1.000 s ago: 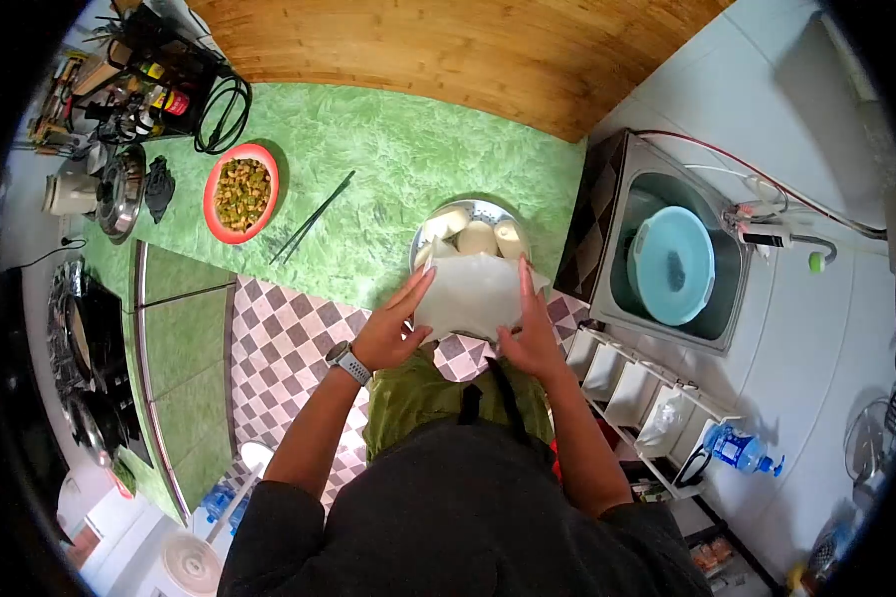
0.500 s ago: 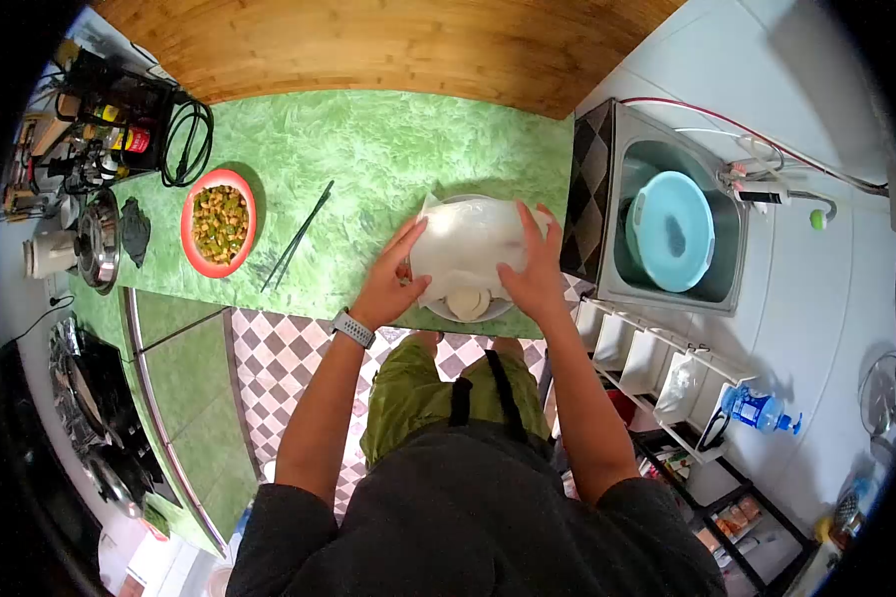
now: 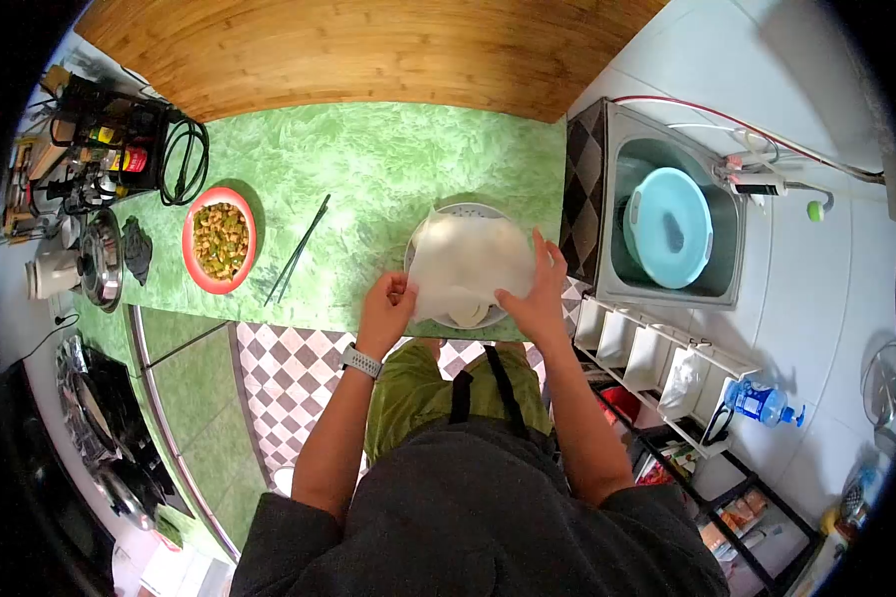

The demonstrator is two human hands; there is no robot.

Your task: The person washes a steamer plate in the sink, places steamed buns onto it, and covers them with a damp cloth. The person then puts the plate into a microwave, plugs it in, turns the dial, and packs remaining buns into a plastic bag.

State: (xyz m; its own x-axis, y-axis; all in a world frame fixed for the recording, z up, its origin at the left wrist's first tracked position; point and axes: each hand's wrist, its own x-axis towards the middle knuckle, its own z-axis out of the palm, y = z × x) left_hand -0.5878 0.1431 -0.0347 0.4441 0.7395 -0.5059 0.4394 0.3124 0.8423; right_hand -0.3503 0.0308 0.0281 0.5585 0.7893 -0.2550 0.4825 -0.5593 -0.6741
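A thin, slightly see-through white sheet (image 3: 471,261) lies across a white round bowl (image 3: 468,210) near the counter's front edge. A pale rounded piece (image 3: 467,313) shows from under its near side; I cannot tell what it is. My left hand (image 3: 386,310) pinches the sheet's left corner between thumb and curled fingers. At the right edge, my right hand (image 3: 540,296) grips the sheet with the thumb on the near side and the fingers stretched farther back. Most of the bowl's inside is hidden.
On the green counter (image 3: 358,149) stand a red-rimmed bowl of cooked food (image 3: 219,244) and dark chopsticks (image 3: 297,251). A light blue basin (image 3: 670,229) sits in the sink (image 3: 622,284) at right. A black rack of bottles (image 3: 119,149) and a lidded pot (image 3: 102,259) stand at left.
My left hand has slid nearer and its fingers have curled into a pinch on the sheet. The sheet's far edge has come toward me, uncovering the bowl's far rim.
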